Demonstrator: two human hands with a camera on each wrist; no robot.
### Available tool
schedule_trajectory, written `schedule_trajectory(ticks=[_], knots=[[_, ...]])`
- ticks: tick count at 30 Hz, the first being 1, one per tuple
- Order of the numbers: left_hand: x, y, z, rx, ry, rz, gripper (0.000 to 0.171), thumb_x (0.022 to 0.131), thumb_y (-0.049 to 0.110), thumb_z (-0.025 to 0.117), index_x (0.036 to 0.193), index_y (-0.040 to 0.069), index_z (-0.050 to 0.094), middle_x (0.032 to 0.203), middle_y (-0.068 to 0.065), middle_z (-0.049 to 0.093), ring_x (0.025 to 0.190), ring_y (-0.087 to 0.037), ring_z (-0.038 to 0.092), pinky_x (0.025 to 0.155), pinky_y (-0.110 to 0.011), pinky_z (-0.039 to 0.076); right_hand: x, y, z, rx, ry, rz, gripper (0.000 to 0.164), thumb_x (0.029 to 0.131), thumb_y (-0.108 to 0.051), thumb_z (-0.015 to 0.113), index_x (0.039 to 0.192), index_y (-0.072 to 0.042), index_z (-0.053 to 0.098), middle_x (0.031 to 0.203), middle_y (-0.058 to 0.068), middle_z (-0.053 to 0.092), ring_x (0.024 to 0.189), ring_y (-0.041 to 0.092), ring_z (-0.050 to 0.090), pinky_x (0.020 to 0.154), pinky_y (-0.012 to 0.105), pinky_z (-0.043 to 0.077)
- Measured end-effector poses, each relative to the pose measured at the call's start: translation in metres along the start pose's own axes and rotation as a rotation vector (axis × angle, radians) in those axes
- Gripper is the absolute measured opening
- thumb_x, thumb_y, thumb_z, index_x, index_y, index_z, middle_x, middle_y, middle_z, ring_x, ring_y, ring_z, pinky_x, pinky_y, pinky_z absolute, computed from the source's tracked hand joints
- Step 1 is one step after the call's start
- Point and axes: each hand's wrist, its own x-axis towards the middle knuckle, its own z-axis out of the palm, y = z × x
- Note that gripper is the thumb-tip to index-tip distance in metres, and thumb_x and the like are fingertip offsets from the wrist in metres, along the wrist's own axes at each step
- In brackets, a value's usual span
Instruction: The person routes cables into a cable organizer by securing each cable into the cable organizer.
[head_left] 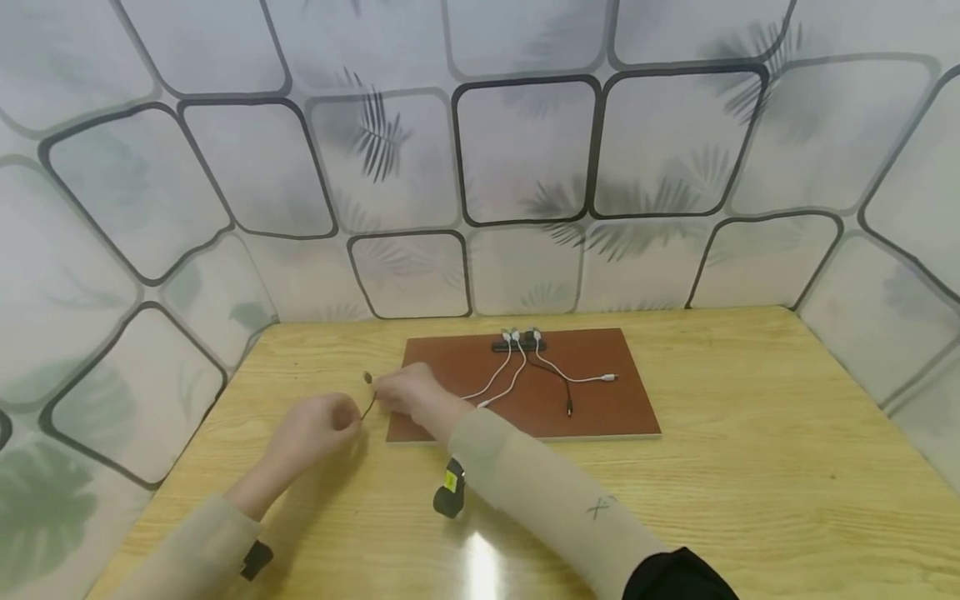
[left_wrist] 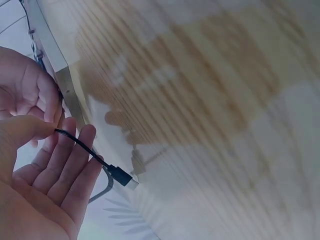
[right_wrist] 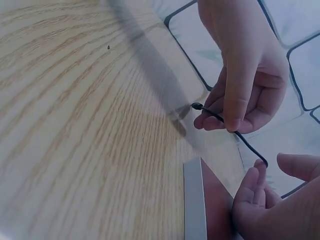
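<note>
My left hand (head_left: 318,429) pinches a thin black cable (left_wrist: 82,144) between thumb and fingertips, the other fingers spread out behind it. The cable's black plug (left_wrist: 120,175) with a metal tip sticks out free past those fingers. Close by, my right hand (head_left: 416,396) is over the left end of a brown board (head_left: 600,392), holding the cable at its curled fingertips; its palm is hidden in the head view. A short stretch of cable (right_wrist: 248,145) spans the gap between the hands. Beyond the right hand's fingertips shows a small dark tip (head_left: 367,377).
On the board a black power strip (head_left: 510,346) holds several white plugs. White cables (head_left: 573,377) and another black cable (head_left: 569,404) trail from it across the board. The board lies on a wooden table (head_left: 750,467), with patterned panels (head_left: 525,150) around the back and sides.
</note>
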Motion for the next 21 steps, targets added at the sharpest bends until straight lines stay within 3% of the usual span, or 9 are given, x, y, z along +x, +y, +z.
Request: schedule_trajectory(ticks=[4,9,15,21], knots=[[0.000,0.003,0.001,-0.028,-0.018,-0.003,0.004,0.089,0.011,0.075,0.092,0.008,0.075,0.090,-0.007,0.079,0.086,-0.024,0.075,0.081,-0.048,0.063,0.002,-0.001,-0.001,0.088,-0.007,0.001,0.018,0.092,0.003,0.074,0.110,0.008,0.076,0.107,0.018,0.080,0.090,0.019,0.077,0.096,0.034,0.064],[0.000,0.004,0.000,-0.045,-0.036,-0.007,0.006,0.090,0.010,0.075,0.094,0.006,0.076,0.091,-0.008,0.080,0.086,-0.025,0.076,0.081,-0.048,0.064,0.003,-0.001,-0.003,0.088,-0.039,-0.003,0.024,0.097,0.003,0.071,0.120,0.009,0.073,0.121,0.022,0.077,0.082,0.013,0.071,0.096,0.032,0.064],[0.001,0.003,0.002,-0.089,-0.070,-0.007,0.006,0.091,0.010,0.076,0.094,0.005,0.077,0.091,-0.008,0.080,0.084,-0.023,0.076,0.080,-0.045,0.065,0.002,0.000,-0.007,0.046,-0.072,-0.029,0.025,0.098,0.001,0.071,0.121,0.009,0.073,0.118,0.023,0.077,0.080,0.012,0.071,0.097,0.033,0.064],[0.001,0.007,0.004,-0.096,-0.096,-0.004,0.004,0.093,0.008,0.075,0.092,0.005,0.079,0.088,-0.006,0.081,0.080,-0.019,0.075,0.077,-0.042,0.065,0.004,-0.001,-0.014,-0.004,-0.096,-0.062,0.023,0.098,-0.002,0.071,0.118,0.010,0.074,0.105,0.022,0.080,0.071,0.009,0.067,0.090,0.032,0.066]])
